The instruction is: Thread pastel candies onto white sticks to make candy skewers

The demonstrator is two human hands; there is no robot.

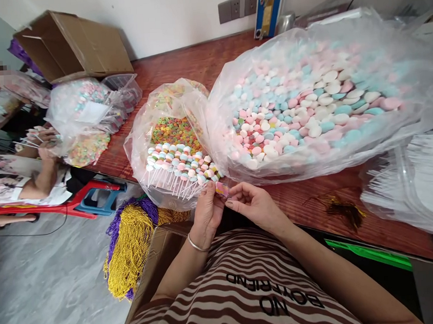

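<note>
My left hand (207,209) is closed, pinching a small pink-and-yellow piece (221,189) whose exact kind I cannot make out. Close beside it, the fingers of my right hand (258,207) are drawn together near that piece; what they hold, if anything, is hidden. Just beyond my left hand lies an open clear plastic bag (137,154). In it are small colourful rings (174,130) and a row of white sticks threaded with pastel discs (180,165). To the right, a large plastic bag (227,90) holds many loose pink, white and blue discs (312,107).
White sticks (419,179) lie bagged at the right, near golden tassels (342,213). Gold and purple bead strands (129,245) hang at lower left. A cardboard box (95,47) and blue device (269,9) stand behind. Another person's hands (46,143) work at left.
</note>
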